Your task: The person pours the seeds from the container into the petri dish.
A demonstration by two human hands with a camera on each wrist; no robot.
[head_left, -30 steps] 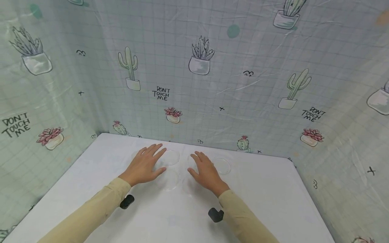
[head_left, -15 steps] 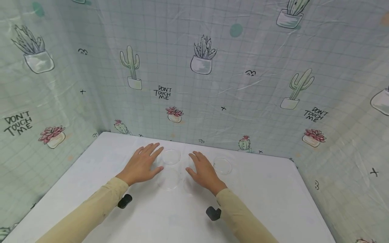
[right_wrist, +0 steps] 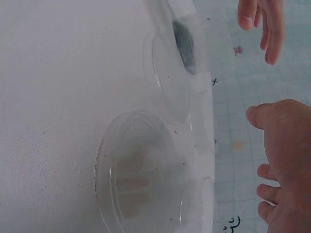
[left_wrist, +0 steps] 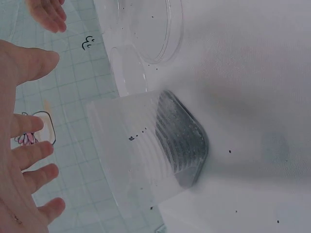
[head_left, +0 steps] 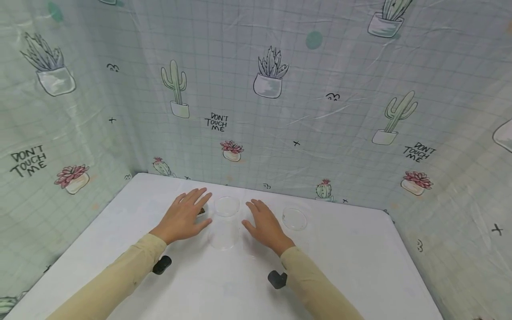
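The left hand [head_left: 184, 218] is spread out near a clear box [left_wrist: 180, 141] (dark at the bottom). The right hand [head_left: 266, 226], thumb apart, is near a round clear dish [right_wrist: 138, 170].

Pale green-grey sheeting [head_left: 216, 40], printed with a thin grid, hangs as a creased backdrop from nine o'clock round through twelve to three in the head view. A spiky potted-plant print [head_left: 271, 73] sits close to twelve, a teal dot [head_left: 314, 40] at one, and black "DON'T TOUCH ME" lettering [head_left: 28, 161] at nine, repeated at three. A white desk [head_left: 360, 262] spreads from four to eight. The light is soft, with a faint sheen on the sheeting near two
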